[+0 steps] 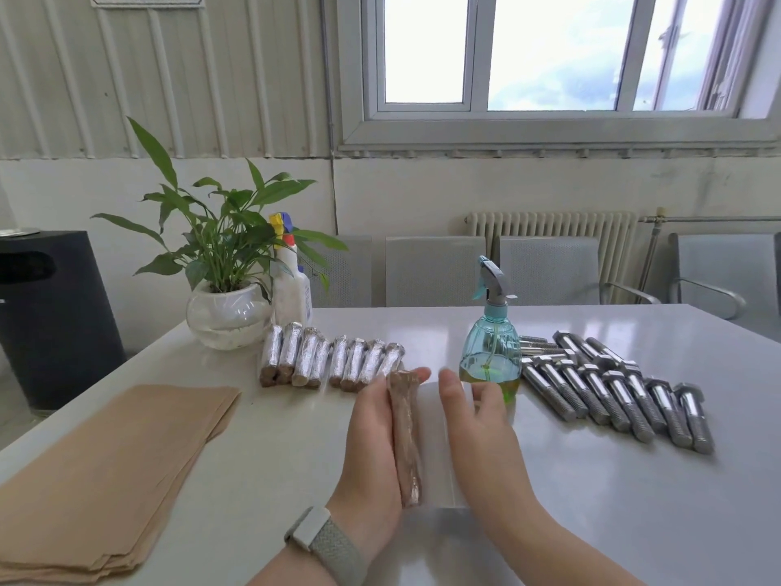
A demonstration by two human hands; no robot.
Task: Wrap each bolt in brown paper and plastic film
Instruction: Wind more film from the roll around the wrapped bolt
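Observation:
A bolt wrapped in brown paper lies lengthwise on a sheet of clear plastic film on the white table. My left hand rests flat against the bolt's left side, fingers straight. My right hand lies flat on the film to the right of the bolt, fingers straight. Several finished wrapped bolts lie in a row behind. Several bare steel bolts lie in a row at the right. A stack of brown paper sheets sits at the left.
A blue spray bottle with greenish liquid stands just beyond my right hand. A potted plant in a glass bowl and a white spray bottle stand at the back left. Chairs line the far side.

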